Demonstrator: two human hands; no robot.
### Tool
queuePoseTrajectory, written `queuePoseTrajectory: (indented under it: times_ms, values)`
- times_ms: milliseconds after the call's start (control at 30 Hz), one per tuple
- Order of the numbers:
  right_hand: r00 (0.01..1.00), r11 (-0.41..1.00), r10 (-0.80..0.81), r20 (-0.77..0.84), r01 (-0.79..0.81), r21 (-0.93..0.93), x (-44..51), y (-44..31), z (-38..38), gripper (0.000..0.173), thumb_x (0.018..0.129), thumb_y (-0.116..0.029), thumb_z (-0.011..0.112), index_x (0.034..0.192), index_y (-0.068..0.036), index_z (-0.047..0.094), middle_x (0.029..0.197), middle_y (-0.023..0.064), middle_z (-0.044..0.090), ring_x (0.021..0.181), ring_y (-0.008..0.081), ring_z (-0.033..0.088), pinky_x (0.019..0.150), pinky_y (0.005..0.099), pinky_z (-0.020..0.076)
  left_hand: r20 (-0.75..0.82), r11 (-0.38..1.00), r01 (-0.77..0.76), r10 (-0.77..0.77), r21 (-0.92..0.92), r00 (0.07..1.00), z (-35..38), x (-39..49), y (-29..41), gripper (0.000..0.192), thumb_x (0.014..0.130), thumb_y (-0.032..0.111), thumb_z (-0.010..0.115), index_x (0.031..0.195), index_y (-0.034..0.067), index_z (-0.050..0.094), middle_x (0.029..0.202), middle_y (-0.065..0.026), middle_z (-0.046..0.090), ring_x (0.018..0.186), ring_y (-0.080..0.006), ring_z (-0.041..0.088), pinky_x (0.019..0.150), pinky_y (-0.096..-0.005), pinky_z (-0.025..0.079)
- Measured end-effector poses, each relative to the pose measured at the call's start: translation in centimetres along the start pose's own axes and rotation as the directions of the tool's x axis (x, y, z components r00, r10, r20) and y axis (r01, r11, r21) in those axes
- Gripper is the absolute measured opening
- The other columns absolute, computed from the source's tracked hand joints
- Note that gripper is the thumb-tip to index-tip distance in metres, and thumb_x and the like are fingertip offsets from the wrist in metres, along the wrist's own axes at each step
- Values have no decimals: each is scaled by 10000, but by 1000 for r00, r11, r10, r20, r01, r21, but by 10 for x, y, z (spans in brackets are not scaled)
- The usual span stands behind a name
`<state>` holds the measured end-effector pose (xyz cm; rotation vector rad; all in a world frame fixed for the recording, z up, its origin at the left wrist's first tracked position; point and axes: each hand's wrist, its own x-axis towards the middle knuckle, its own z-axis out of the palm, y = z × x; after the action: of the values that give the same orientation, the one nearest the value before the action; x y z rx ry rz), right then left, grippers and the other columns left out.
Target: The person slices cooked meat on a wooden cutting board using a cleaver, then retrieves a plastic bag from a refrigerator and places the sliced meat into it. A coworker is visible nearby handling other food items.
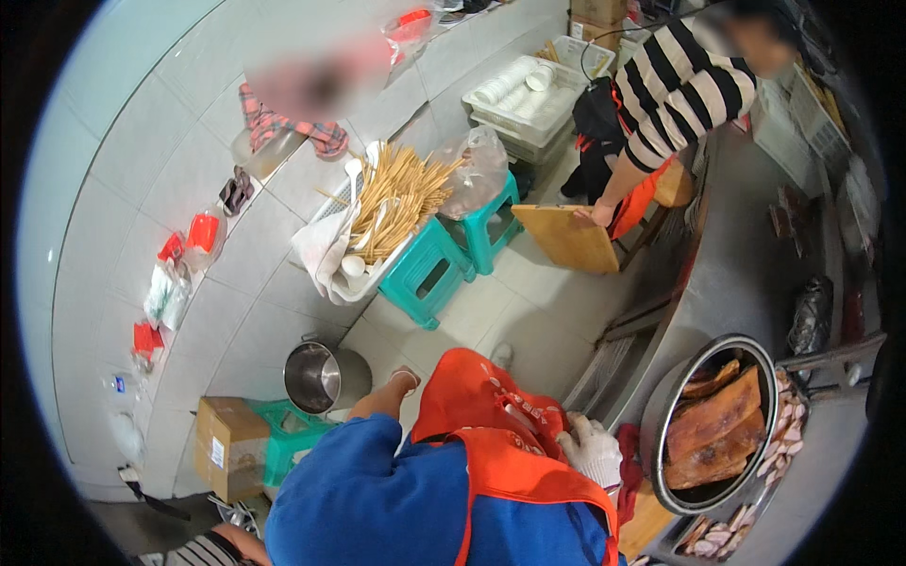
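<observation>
My left hand (406, 379) is bare and hangs low beside the orange-red apron (488, 403), foreshortened, with a thin white band near it; its fingers are hard to make out. My right hand (591, 449), in a whitish knit glove, rests against the apron's right side, its fingers partly bent; whether it grips anything does not show. Close to its right are a dark red cloth (628, 467) and a large round metal pot (655, 439) holding browned slabs of meat (715, 431). Trays of sliced meat (782, 431) stand behind and below the pot.
A co-worker in a striped top (683, 92) holds a wooden board (566, 237) at upper right. Green stools (428, 276) and a white basket (368, 286) of wooden sticks stand ahead. At left are an empty steel pot (311, 378) and a cardboard box (230, 449). Another person's arm (241, 543) shows at lower left.
</observation>
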<state>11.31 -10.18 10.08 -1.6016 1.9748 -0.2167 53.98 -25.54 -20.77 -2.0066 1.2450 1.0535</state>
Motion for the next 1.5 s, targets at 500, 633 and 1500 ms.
queuePoseTrajectory:
  times_ms: [500, 633, 1500]
  values:
    - [894, 900, 432, -119, -419, 121, 115, 23, 0, 373, 822, -339, 656, 1129, -128, 638, 940, 212, 675, 827, 400, 664, 725, 497, 529, -657, 770, -366, 638, 523, 401, -333, 68, 430, 723, 813, 286, 701, 1440, 107, 389, 1401, -155, 478, 1386, -311, 355, 1111, -431, 319]
    - [755, 741, 651, 82, -655, 151, 193, -34, -19, 393, 799, -289, 690, 1160, -139, 645, 979, 199, 693, 910, 378, 668, 792, 462, 531, -450, 934, -316, 357, 168, 818, -417, 146, 475, 578, 917, 215, 569, 1456, 88, 402, 1444, -151, 468, 1365, -298, 413, 1107, -436, 341]
    - [857, 852, 484, 176, -507, 130, 350, -84, -10, 409, 820, -249, 705, 1177, -58, 643, 890, 173, 699, 785, 331, 692, 694, 423, 566, -408, 965, 15, 97, 263, 908, -329, 378, 447, 598, 987, 354, 502, 1508, 117, 331, 1560, -129, 322, 1424, -290, 323, 1135, -419, 338]
